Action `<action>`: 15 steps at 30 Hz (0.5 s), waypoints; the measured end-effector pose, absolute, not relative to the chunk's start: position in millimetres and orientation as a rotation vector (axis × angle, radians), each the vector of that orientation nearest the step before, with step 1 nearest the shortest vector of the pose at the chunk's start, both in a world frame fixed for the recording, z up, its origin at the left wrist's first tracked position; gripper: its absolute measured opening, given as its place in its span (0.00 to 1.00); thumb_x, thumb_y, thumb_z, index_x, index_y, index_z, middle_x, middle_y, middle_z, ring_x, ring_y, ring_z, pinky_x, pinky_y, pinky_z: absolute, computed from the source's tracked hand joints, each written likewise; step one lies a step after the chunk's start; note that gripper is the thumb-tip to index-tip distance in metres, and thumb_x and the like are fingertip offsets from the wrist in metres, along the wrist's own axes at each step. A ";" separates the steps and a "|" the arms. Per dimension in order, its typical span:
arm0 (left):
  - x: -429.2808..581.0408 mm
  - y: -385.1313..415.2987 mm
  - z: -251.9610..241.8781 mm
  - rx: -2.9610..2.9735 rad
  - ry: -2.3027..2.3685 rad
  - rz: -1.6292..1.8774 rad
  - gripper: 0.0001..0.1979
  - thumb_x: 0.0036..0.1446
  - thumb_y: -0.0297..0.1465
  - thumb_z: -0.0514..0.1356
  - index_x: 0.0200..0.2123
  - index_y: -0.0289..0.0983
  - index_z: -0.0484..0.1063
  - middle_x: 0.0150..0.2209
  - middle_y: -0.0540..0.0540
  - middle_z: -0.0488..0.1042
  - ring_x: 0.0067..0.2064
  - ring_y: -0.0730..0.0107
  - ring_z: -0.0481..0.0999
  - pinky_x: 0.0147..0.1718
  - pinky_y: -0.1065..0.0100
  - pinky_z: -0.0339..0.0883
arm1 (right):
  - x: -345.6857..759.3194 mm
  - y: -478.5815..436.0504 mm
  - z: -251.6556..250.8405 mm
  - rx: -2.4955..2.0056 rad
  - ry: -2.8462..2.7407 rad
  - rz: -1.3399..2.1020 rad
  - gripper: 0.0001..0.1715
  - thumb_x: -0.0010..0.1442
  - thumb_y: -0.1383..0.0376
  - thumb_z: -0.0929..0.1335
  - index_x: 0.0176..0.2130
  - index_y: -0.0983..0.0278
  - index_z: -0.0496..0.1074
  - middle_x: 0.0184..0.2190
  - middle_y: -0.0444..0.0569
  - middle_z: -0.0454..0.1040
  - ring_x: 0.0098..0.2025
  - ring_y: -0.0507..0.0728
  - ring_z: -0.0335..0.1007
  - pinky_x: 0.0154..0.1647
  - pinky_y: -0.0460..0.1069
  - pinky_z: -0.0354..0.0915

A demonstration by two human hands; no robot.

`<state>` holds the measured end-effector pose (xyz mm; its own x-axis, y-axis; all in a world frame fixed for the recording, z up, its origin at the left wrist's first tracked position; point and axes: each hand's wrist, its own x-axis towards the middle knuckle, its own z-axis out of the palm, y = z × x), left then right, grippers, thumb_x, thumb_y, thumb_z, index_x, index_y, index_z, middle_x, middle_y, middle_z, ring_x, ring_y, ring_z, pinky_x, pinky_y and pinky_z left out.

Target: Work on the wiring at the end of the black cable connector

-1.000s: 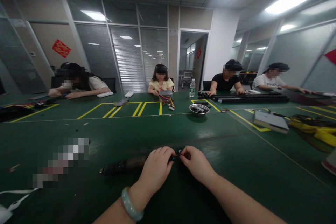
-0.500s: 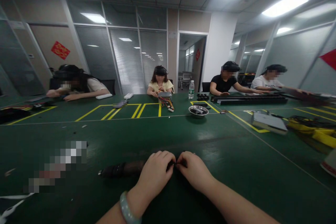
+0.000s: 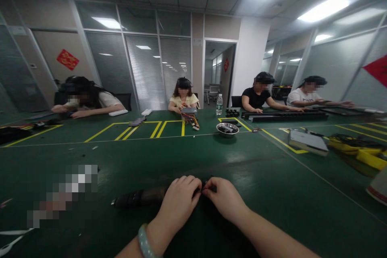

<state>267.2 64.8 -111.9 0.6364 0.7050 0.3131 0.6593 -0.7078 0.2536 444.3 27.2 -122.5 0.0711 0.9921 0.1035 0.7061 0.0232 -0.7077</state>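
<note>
My left hand, with a pale bangle on its wrist, is closed in a pinch, fingers curled down. Facing it, my right hand pinches thumb to forefinger. The fingertips of both almost meet, and what they hold is too small and dark to make out. A dark, cylindrical tool with a bright metal tip, like an electric screwdriver, lies on the green table to the left; my left hand hides its right end.
A metal bowl of dark parts stands further ahead, near a water bottle. A flat grey box and yellow bins are at the right. Several co-workers sit across the table. A pixelated object with white straps lies left.
The view has shifted slightly. Both my hands stay pinched close together with little visible change. At the far right, a co-worker's flat dark panel has been lowered towards the table.
</note>
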 end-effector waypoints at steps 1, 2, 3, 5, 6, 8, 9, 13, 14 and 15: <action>267.2 64.7 -111.9 2.736 1.144 0.595 0.06 0.58 0.26 0.57 0.38 0.42 0.69 0.38 0.52 0.71 0.41 0.65 0.69 0.39 0.64 0.58 | 444.5 27.3 -123.1 -1.734 -1.677 0.617 0.05 0.57 0.65 0.68 0.32 0.60 0.76 0.31 0.44 0.78 0.33 0.54 0.72 0.35 0.46 0.60; 267.1 64.7 -111.9 2.735 1.144 0.590 0.06 0.58 0.26 0.57 0.38 0.42 0.69 0.38 0.52 0.71 0.41 0.65 0.69 0.39 0.64 0.58 | 444.7 27.4 -123.7 -1.726 -1.661 0.638 0.05 0.57 0.65 0.68 0.32 0.61 0.76 0.31 0.44 0.77 0.33 0.54 0.72 0.34 0.45 0.60; 267.0 64.8 -112.0 2.731 1.146 0.586 0.06 0.58 0.26 0.57 0.38 0.42 0.69 0.38 0.52 0.71 0.41 0.64 0.69 0.39 0.64 0.58 | 445.0 27.6 -124.2 -1.717 -1.653 0.662 0.05 0.57 0.65 0.68 0.32 0.61 0.75 0.31 0.44 0.78 0.33 0.54 0.72 0.34 0.45 0.60; 266.6 65.5 -112.2 2.719 1.151 0.577 0.05 0.58 0.26 0.57 0.38 0.42 0.69 0.39 0.51 0.71 0.41 0.65 0.69 0.40 0.63 0.58 | 445.3 27.7 -124.8 -1.711 -1.659 0.683 0.05 0.57 0.65 0.68 0.32 0.61 0.75 0.31 0.44 0.77 0.33 0.54 0.72 0.33 0.45 0.60; 266.5 65.9 -112.3 2.713 1.149 0.573 0.05 0.59 0.26 0.57 0.38 0.42 0.69 0.39 0.51 0.71 0.41 0.65 0.69 0.40 0.63 0.58 | 445.3 27.6 -124.8 -1.710 -1.672 0.673 0.04 0.56 0.65 0.68 0.32 0.61 0.75 0.31 0.44 0.77 0.33 0.54 0.72 0.33 0.45 0.60; 266.3 66.4 -112.4 2.703 1.146 0.569 0.05 0.59 0.27 0.56 0.38 0.42 0.69 0.39 0.51 0.71 0.41 0.65 0.69 0.40 0.63 0.58 | 444.9 27.3 -124.5 -1.708 -1.703 0.637 0.04 0.56 0.65 0.69 0.32 0.61 0.75 0.32 0.44 0.77 0.34 0.54 0.71 0.34 0.45 0.60; 266.5 66.4 -112.4 2.702 1.142 0.562 0.06 0.59 0.27 0.56 0.38 0.42 0.69 0.40 0.51 0.71 0.42 0.65 0.69 0.40 0.63 0.58 | 444.6 27.2 -124.2 -1.710 -1.713 0.619 0.04 0.55 0.65 0.69 0.32 0.61 0.75 0.32 0.44 0.77 0.35 0.54 0.71 0.34 0.45 0.60; 268.3 65.2 -113.0 2.727 1.155 0.535 0.05 0.60 0.26 0.55 0.37 0.41 0.70 0.39 0.50 0.71 0.42 0.65 0.68 0.40 0.64 0.58 | 444.2 28.0 -124.4 -1.731 -1.722 0.596 0.04 0.55 0.65 0.69 0.32 0.61 0.75 0.32 0.44 0.77 0.34 0.54 0.71 0.35 0.45 0.60; 269.0 64.8 -113.4 2.737 1.156 0.536 0.06 0.60 0.26 0.55 0.37 0.41 0.70 0.39 0.50 0.71 0.42 0.65 0.68 0.41 0.64 0.58 | 444.4 28.4 -124.7 -1.737 -1.722 0.593 0.04 0.55 0.65 0.69 0.32 0.61 0.75 0.32 0.44 0.77 0.34 0.54 0.71 0.35 0.45 0.60; 269.7 64.5 -113.9 2.747 1.155 0.542 0.06 0.60 0.25 0.54 0.36 0.41 0.70 0.39 0.50 0.71 0.42 0.65 0.68 0.41 0.65 0.58 | 444.7 28.9 -125.1 -1.746 -1.722 0.593 0.04 0.55 0.65 0.69 0.32 0.61 0.76 0.32 0.44 0.77 0.35 0.54 0.71 0.36 0.45 0.60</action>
